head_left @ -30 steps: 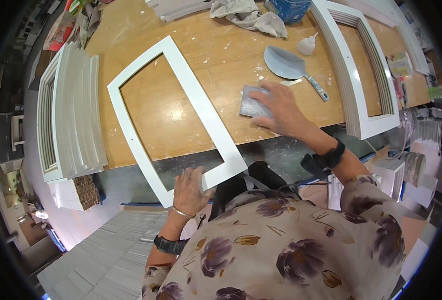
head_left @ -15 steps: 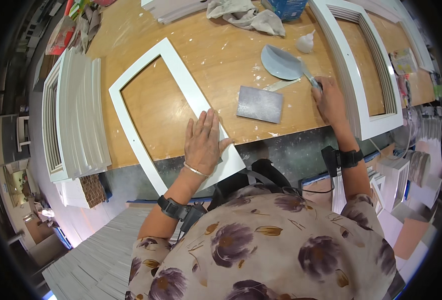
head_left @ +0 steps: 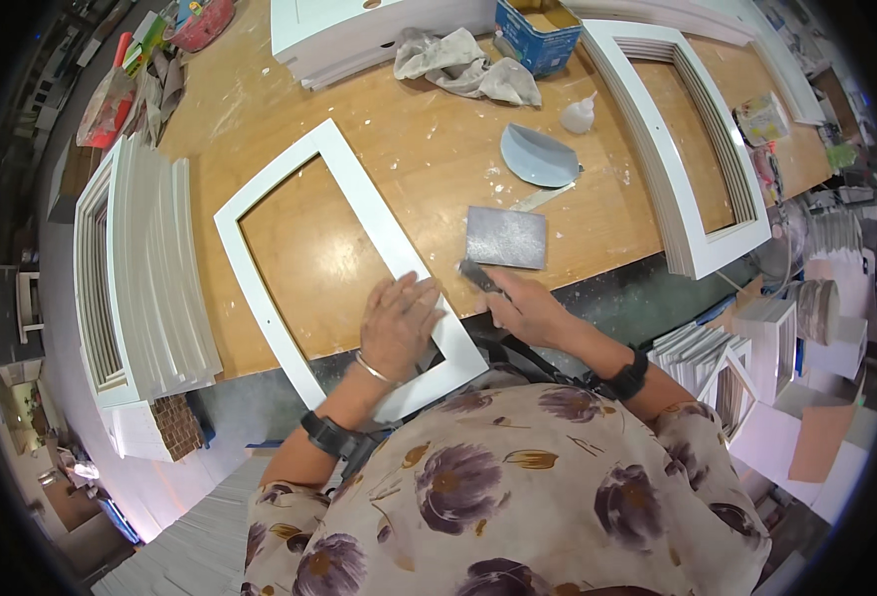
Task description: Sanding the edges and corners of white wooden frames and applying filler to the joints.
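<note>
Left hand [head_left: 399, 326] lies open, palm down, on the long right rail of a white, rectangular open frame [head_left: 367, 211]; the right hand [head_left: 526, 306] is closed around a short dark-grey object [head_left: 473, 274], kind unclear. The frame slants over the near edge of the tan wooden surface [head_left: 429, 179]. Just beyond the right hand lies a flat grey rectangular pad [head_left: 506, 238], then a half-round blue-grey scoop [head_left: 540, 157] near a small white nozzle bottle [head_left: 579, 115].

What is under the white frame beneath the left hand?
Through the white frame you see wooden table and, past its edge, floor. Anything directly under the frame's strips or behind the left hand is covered.
</note>
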